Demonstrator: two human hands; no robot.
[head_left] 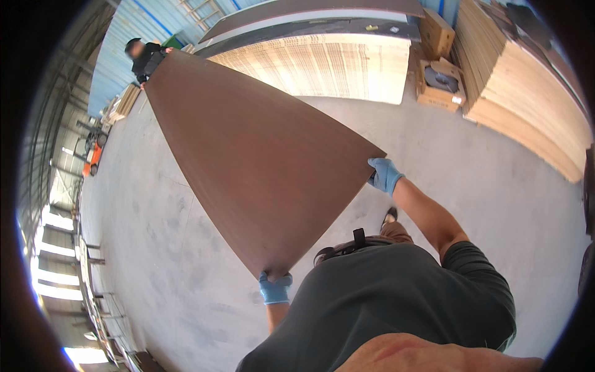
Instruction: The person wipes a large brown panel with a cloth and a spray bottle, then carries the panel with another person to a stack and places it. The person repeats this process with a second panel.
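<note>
I see one big dark-brown sheet (248,155), smooth face up, flat-ish w/ slight bow, held off the concrete floor, near corners by me, far end away.

Bare concrete floor (155,248) lies open at left and lower right; plywood stacks (527,105) at upper right and cardboard boxes (441,84) block the top.

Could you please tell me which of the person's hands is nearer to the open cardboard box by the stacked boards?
The right hand is nearer: it grips the brown sheet's corner below and left of the box. The left hand holds the sheet's lower corner, much farther away.
</note>
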